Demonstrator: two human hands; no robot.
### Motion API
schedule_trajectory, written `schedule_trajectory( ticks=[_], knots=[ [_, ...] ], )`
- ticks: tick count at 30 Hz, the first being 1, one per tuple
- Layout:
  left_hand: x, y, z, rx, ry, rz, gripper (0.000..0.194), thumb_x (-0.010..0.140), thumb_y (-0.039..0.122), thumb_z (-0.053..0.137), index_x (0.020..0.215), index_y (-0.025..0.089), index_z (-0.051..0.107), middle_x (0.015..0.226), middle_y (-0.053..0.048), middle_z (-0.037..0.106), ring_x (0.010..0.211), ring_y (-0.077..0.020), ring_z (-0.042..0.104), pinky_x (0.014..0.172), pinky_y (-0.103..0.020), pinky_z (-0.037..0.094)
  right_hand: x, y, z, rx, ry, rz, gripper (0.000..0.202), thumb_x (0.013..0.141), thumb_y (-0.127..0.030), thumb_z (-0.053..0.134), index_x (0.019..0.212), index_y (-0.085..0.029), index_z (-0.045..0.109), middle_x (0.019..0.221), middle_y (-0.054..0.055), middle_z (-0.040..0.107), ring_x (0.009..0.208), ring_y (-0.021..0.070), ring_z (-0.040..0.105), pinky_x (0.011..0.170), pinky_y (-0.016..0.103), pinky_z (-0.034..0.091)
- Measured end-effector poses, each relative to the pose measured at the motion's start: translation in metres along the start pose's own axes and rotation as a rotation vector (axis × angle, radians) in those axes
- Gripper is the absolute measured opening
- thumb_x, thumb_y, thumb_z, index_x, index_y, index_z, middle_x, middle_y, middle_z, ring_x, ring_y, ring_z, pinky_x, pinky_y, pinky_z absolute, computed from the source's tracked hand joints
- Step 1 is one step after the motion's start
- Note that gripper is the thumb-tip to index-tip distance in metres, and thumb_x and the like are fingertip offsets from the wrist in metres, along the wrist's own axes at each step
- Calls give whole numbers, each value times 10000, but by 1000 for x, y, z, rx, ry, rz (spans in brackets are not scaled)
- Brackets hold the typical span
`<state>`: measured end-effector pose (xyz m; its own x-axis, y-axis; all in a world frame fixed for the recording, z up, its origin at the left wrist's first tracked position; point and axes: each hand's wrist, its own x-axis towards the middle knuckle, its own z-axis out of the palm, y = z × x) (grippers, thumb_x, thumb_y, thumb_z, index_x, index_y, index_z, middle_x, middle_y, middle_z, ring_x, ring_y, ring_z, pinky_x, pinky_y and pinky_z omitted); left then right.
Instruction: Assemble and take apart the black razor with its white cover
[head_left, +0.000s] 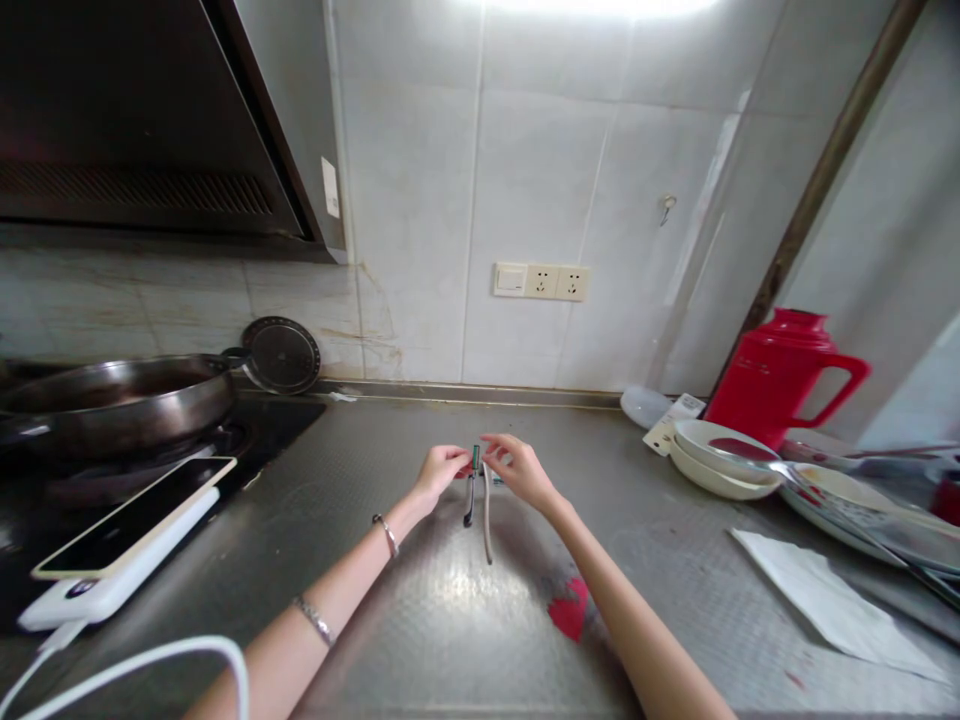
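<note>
My left hand (442,474) is closed, thumb and fingertips pinching a slim green-and-dark piece (475,460) whose exact kind is too small to make out. Below it a thin dark stem with a black end (469,512) points down toward me. Opposite, my right hand (519,470) has its fingers curled, with the thumb tip at the upper end of a beige cord-like strip (487,515). A bit of green shows under the right fingers. Something reddish is partly hidden behind the left fingertips. Both hands are just above the metal counter (420,620).
A phone (135,515) rests on a white power bank (124,570) with a cable at left, beside a steel pan (120,400) on the stove. To the right are a red thermos (776,375), stacked bowls (720,480) and a white napkin (832,600). A red scrap (570,608) lies near my right forearm.
</note>
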<state>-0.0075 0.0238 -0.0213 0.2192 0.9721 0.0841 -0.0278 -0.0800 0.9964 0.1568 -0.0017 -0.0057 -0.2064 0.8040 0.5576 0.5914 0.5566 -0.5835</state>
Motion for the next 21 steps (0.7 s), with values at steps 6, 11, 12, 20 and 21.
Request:
schedule_trajectory(
  ticks=[6,11,12,20,21],
  knots=[
    [-1,0,0,75,-99,-32,164,679,270,620,705,116,673,668,-43,664,627,-121,592,618,-232,448,-2,2,-11,-118,-152,-23,296,832,-230,509,1101,-272,626,958,40,594,802,129,574,696,235,437],
    [-6,7,1,132,-158,-30,165,680,273,604,667,122,670,650,-37,653,627,-117,577,610,-226,441,-1,4,-17,-90,-217,-30,204,787,-237,589,966,-250,685,892,27,604,750,118,578,657,218,429],
    [-6,8,1,127,-175,-27,166,682,272,598,653,122,664,641,-34,647,623,-115,573,604,-222,438,-1,5,-17,-91,-215,-28,184,781,-234,595,937,-245,692,887,26,606,743,116,577,653,217,427],
    [-3,5,-2,56,-143,-48,203,718,308,579,725,115,642,723,-58,657,651,-122,597,559,-212,444,-1,15,-21,-101,-185,-15,150,777,-267,603,877,-222,704,868,34,614,737,125,573,659,227,423],
    [-2,4,-3,60,-112,-47,213,723,321,579,749,118,639,729,-59,656,656,-123,601,554,-210,445,-1,20,-23,-99,-172,-6,153,773,-274,606,873,-215,706,870,38,617,735,128,573,665,232,426]
  ],
)
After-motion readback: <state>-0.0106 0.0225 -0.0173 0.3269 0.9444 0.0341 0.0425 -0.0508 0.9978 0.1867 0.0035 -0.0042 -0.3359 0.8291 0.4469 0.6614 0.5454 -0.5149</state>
